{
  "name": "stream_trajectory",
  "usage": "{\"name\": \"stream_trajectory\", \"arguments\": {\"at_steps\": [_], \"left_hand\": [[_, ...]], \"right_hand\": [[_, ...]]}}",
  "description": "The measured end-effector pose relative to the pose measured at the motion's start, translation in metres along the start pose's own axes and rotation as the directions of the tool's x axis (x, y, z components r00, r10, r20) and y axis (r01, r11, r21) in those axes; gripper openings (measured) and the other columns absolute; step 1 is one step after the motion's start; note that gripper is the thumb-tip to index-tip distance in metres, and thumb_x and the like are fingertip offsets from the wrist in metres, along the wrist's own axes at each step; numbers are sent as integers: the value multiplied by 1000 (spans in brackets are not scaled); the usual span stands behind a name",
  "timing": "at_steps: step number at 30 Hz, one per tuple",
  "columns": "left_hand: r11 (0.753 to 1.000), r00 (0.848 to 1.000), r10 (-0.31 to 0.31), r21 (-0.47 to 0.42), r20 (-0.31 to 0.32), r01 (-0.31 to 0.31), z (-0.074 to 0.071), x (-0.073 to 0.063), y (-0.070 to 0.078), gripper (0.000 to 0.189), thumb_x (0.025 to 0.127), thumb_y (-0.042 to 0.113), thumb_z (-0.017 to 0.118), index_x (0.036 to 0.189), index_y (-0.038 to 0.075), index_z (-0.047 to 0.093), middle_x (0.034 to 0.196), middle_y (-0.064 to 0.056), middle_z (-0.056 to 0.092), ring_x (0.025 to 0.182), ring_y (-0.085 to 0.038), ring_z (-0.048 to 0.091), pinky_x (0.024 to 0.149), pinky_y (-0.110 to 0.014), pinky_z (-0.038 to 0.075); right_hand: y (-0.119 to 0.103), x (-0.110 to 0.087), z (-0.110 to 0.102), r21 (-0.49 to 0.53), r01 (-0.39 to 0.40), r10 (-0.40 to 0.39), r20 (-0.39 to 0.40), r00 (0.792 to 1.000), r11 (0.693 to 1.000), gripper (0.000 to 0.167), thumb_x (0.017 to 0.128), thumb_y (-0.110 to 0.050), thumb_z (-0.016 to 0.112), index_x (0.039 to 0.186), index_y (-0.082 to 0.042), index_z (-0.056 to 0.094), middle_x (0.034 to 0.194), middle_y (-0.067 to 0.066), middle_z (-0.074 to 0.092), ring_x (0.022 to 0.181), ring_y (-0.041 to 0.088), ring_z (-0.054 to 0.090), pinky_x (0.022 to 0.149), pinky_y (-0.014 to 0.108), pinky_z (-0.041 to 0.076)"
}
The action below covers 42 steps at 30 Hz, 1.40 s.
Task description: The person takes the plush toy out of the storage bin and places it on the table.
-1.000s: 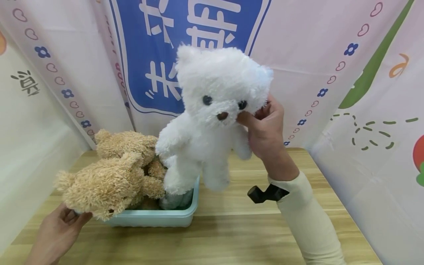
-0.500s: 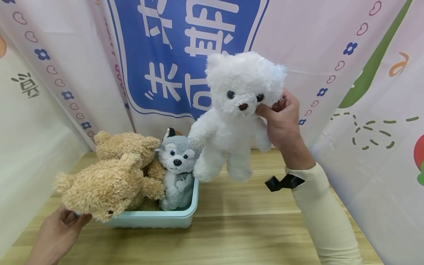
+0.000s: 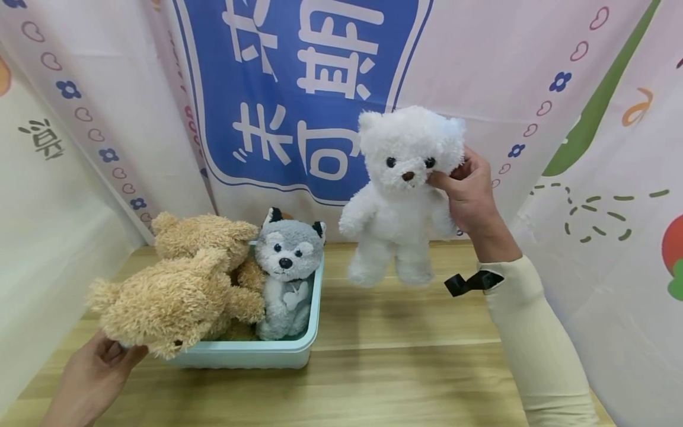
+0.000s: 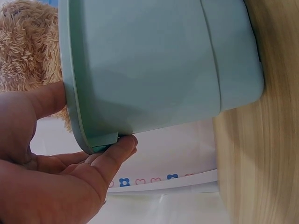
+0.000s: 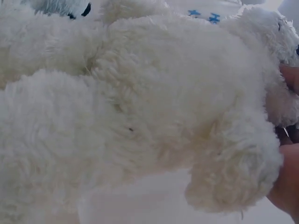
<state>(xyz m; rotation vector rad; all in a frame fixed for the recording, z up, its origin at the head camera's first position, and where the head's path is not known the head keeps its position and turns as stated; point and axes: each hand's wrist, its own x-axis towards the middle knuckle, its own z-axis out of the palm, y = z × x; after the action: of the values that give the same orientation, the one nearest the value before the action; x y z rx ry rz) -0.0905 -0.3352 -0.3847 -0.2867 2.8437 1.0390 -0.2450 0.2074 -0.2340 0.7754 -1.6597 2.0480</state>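
Note:
My right hand (image 3: 469, 196) pinches a white plush bear (image 3: 400, 207) at the side of its head, thumb by the cheek. The bear hangs upright above the table, facing me, to the right of a pale blue-green plastic bin (image 3: 251, 356). At the bin's near left corner my left hand (image 3: 93, 376) grips the rim; the left wrist view shows the thumb over the rim (image 4: 65, 93) and the fingers beneath it. Two shaggy tan plush toys (image 3: 165, 293) lie in the bin, one overhanging the left side. A grey-and-white plush husky (image 3: 288, 261) sits upright at its right end.
The bin stands on a wood-grain table (image 3: 384, 362). Behind it hangs a printed cloth backdrop (image 3: 469, 71) with a blue sign, and cloth walls flank both sides. A black mount (image 3: 472, 283) is on the right wrist.
My right hand has moved right and away with the white bear, uncovering the husky in the bin. The bear has also dropped slightly just now. My left hand stays on the rim.

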Motion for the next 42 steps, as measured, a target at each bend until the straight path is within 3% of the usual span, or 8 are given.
{"name": "stream_trajectory", "arguments": {"at_steps": [13,19,23,24,27,31,37,42], "left_hand": [[999,999,20,-37,-47,-22,4,-2,3,75,104,38,47,152,-11,17,143,-42,35,127,-50,41,74,-33,62],[999,999,28,-41,-27,-29,3,-3,4,76,104,39,46,153,-9,14,144,-41,34,129,-49,40,76,-33,62],[999,998,39,-19,-46,-40,3,-4,3,73,104,39,48,152,-8,20,139,-38,47,120,-42,55,70,-29,61],[999,998,38,-20,-48,-39,3,-4,3,72,103,39,48,152,-8,21,138,-37,48,113,-33,64,69,-27,61],[999,997,43,-14,-61,-44,3,-4,3,72,103,38,49,151,-8,23,136,-37,50,109,-32,67,69,-30,61],[999,997,47,-12,-68,-48,4,-4,4,72,103,38,49,151,-9,22,140,-38,44,122,-50,50,73,-38,61],[997,995,64,-30,-79,-66,5,-4,4,74,103,37,49,152,-9,18,141,-41,39,126,-50,44,74,-36,62],[997,991,75,-5,-107,-76,5,-5,2,70,102,36,52,150,-8,26,130,-39,54,109,-40,65,67,-30,61]], "right_hand": [[26,-1,-40,32,-112,113,-57,992,993,38,86,10,68,122,-1,62,112,5,67,104,16,65,86,23,59],[40,-2,-57,24,-147,149,-93,984,989,40,86,10,68,123,-3,62,114,4,66,106,16,63,87,22,59],[50,-3,-66,25,-153,154,-94,984,988,39,87,11,67,123,-3,61,117,3,65,110,16,61,91,21,56],[52,-3,-69,27,-153,155,-94,983,988,39,87,11,66,123,-3,61,118,3,64,111,16,60,92,21,56],[58,-5,-76,22,-163,164,-96,982,986,38,88,12,65,122,-3,62,118,2,65,112,16,59,93,21,55],[65,-8,-86,-16,-200,198,-100,975,980,37,88,10,66,123,-5,62,117,1,65,111,14,60,93,20,55],[73,-13,-100,-74,-257,248,-106,963,964,40,89,4,68,127,-8,61,121,-2,64,115,12,58,93,17,54],[77,-19,-113,-103,-297,289,-79,954,949,41,92,1,66,131,-8,58,123,-4,61,115,9,57,91,15,55]]}}
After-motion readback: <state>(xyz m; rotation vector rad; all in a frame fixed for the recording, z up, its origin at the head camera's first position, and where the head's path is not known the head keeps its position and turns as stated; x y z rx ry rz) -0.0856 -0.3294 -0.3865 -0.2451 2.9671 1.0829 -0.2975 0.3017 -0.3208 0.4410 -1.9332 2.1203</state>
